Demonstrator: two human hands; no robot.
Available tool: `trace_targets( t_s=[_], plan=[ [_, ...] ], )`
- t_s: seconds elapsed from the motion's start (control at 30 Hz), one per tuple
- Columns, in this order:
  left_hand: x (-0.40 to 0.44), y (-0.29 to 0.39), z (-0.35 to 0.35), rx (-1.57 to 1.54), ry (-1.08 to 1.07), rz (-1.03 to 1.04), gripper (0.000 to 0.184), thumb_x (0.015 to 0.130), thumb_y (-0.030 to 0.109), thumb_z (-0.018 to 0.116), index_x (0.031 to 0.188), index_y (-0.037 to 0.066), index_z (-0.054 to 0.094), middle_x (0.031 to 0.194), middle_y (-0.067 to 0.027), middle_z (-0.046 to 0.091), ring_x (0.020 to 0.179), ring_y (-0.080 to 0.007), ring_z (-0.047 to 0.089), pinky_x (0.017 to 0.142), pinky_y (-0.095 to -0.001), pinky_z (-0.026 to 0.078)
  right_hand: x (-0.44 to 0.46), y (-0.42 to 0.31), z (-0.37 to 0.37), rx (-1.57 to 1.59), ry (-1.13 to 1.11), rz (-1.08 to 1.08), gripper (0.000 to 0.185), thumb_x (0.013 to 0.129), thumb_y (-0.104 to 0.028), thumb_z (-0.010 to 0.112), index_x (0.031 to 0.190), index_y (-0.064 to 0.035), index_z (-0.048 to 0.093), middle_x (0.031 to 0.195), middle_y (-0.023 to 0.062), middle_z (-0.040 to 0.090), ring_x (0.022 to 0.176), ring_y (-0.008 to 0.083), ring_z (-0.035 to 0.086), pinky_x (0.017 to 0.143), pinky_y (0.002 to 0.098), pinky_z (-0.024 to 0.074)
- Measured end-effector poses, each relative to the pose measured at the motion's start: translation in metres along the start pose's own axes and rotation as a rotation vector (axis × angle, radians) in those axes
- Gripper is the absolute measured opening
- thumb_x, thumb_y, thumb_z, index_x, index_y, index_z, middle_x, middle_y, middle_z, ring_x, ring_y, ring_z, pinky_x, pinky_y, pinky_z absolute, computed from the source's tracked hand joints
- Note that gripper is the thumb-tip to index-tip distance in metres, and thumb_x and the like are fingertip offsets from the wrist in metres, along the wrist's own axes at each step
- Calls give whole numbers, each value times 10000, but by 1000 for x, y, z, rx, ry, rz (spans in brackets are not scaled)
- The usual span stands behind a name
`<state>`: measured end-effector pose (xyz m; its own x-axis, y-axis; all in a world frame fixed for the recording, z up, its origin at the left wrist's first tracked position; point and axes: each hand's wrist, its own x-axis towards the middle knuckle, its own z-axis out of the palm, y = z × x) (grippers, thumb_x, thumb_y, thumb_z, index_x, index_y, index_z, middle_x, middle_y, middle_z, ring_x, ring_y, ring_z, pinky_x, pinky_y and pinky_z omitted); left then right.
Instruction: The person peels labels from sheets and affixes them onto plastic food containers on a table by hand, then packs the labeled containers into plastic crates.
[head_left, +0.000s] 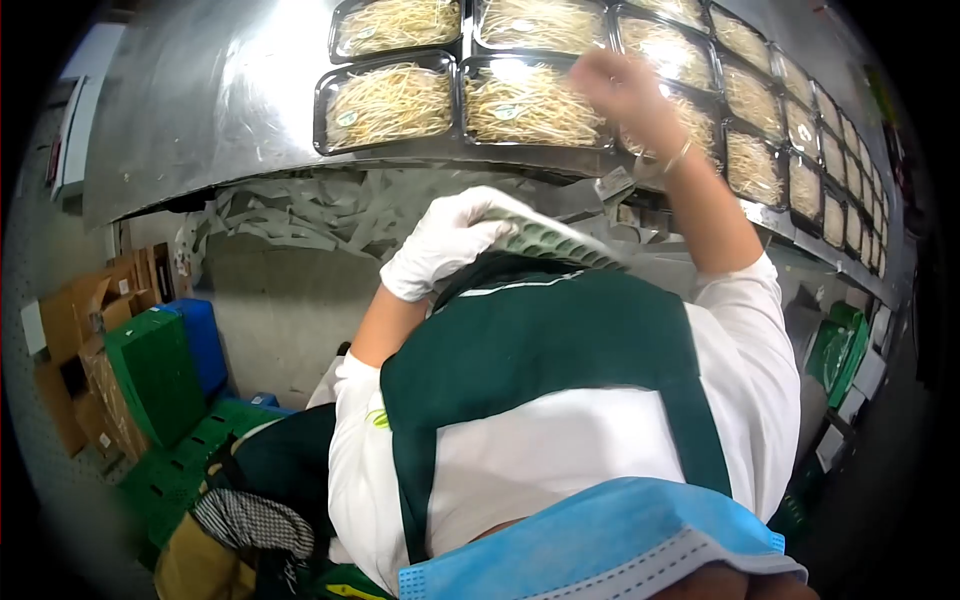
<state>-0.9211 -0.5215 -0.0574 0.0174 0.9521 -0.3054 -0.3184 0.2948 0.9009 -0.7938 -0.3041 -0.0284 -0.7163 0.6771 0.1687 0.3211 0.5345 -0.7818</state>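
Note:
My left hand [440, 245], in a white glove, is closed around the edge of a sheet of round green stickers [550, 240], held in front of my dark green apron. My bare right hand [625, 95] is raised over the front row of packs, smeared by motion, so its fingers cannot be made out. Below and beside it, black trays of bean sprouts [530, 105] lie under shiny clear film. A small round sticker shows on the front left pack [390, 105]. Whether the right hand touches a pack is unclear.
The packs stand in rows on a steel table [220, 110], running off to the right. Strips of pale backing paper [300, 215] hang under its front edge. Green crates [155, 375], a blue crate [200, 340] and cardboard boxes [85, 320] are at the lower left.

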Motion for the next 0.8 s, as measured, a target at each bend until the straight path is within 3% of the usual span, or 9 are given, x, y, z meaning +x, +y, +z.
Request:
trace_targets(
  t_s=[0.1, 0.2, 0.27, 0.37, 0.5, 0.53, 0.57, 0.67, 0.8],
  plan=[
    [-13, -11, 7, 28, 154, 17, 174, 768, -3, 542, 938, -22, 567, 862, -41, 586, 762, -84, 521, 702, -211, 425, 107, 127, -76, 74, 344, 164, 268, 696, -281, 643, 694, -19, 587, 602, 54, 547, 575, 134, 497, 541, 283, 412],
    [-19, -16, 18, -135, 274, 66, 179, 772, -31, 509, 943, -39, 562, 924, -82, 592, 782, -100, 533, 713, -206, 424, 167, 237, -107, -278, 290, 259, 360, 691, -403, 628, 873, -92, 643, 710, -2, 612, 621, 92, 542, 618, 241, 431],
    [-26, -18, 25, -107, 425, -25, 301, 762, -37, 513, 1061, -60, 502, 962, -104, 589, 865, -149, 558, 776, -255, 450, 175, 220, -94, -486, 249, 490, 399, 681, -460, 589, 874, -114, 643, 759, 42, 635, 672, 165, 596, 671, 300, 450],
    [-18, -24, 46, -119, 590, -67, 346, 757, -31, 523, 1099, -57, 476, 1017, -127, 568, 926, -188, 549, 827, -285, 435, 177, 228, -81, -776, 181, 278, 404, 730, -463, 518, 900, -113, 628, 871, 112, 624, 818, 261, 593, 719, 358, 453],
    [-5, -14, 70, -323, 566, 272, 334, 765, -15, 512, 1095, -53, 472, 1110, -146, 516, 1015, -205, 505, 894, -299, 380, 177, 239, -110, -862, 101, 515, 499, 754, -475, 481, 1067, -93, 550, 1106, 189, 519, 1045, 322, 491, 843, 425, 399],
    [-8, -19, 63, -224, 592, 317, 324, 768, -8, 513, 1087, -52, 481, 1099, -142, 523, 1009, -199, 508, 886, -293, 386, 168, 246, -115, -601, 107, 372, 470, 797, -397, 457, 1112, -52, 511, 1093, 180, 531, 1022, 320, 504, 855, 384, 398],
    [-8, -23, 56, -189, 644, 392, 310, 769, -5, 515, 1075, -47, 492, 1055, -131, 545, 977, -180, 519, 857, -281, 399, 187, 307, -122, -982, -39, -229, 420, 823, -283, 447, 1132, 0, 469, 1046, 182, 551, 980, 311, 523, 826, 355, 410],
    [-16, -23, 45, -21, 900, 460, 208, 783, 8, 516, 987, -27, 538, 894, -75, 592, 839, -117, 544, 751, -237, 426, 112, 145, -77, 270, -235, -74, 311, 858, -174, 479, 1110, 7, 455, 732, 10, 491, 685, 75, 444, 661, 214, 389],
    [-37, -31, 61, -227, 1044, 610, 60, 810, 41, 517, 856, 9, 539, 818, -28, 586, 738, -73, 530, 684, -208, 422, -11, 48, -35, 261, -487, -538, 345, 833, -63, 511, 1157, 2, 410, 886, 66, 536, 787, 123, 497, 745, 225, 393]
  ],
)
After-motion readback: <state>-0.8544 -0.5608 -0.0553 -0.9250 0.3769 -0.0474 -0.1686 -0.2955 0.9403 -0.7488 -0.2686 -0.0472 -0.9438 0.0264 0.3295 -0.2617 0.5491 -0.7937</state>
